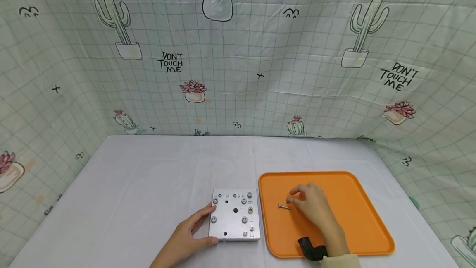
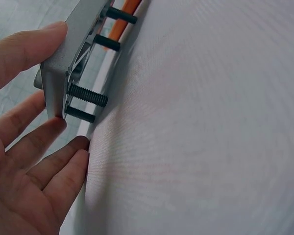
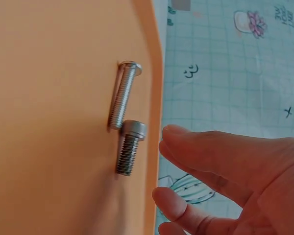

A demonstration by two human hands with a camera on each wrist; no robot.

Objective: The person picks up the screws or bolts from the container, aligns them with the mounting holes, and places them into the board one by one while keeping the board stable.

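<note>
My left hand (image 1: 193,233) grips the near left corner of a square silver metal plate (image 1: 232,224), thumb at the front edge and forefinger on the left side. Several screws (image 1: 244,219) sit in its top, and in the left wrist view dark threaded shanks (image 2: 88,95) stick out beneath it. Over the orange tray (image 1: 349,214), my right hand (image 1: 312,202) hovers with bent fingers. In the right wrist view its thumb and fingers are apart beside a socket-head cap screw (image 3: 130,147). A longer round-headed screw (image 3: 121,98) lies against it on the tray.
A black bent piece (image 1: 311,249) is beside the right wrist, over the tray's near rim. The tray stands just right of the plate on a white-covered table (image 1: 130,202). A cactus-print cloth (image 1: 238,73) hangs behind and at both sides.
</note>
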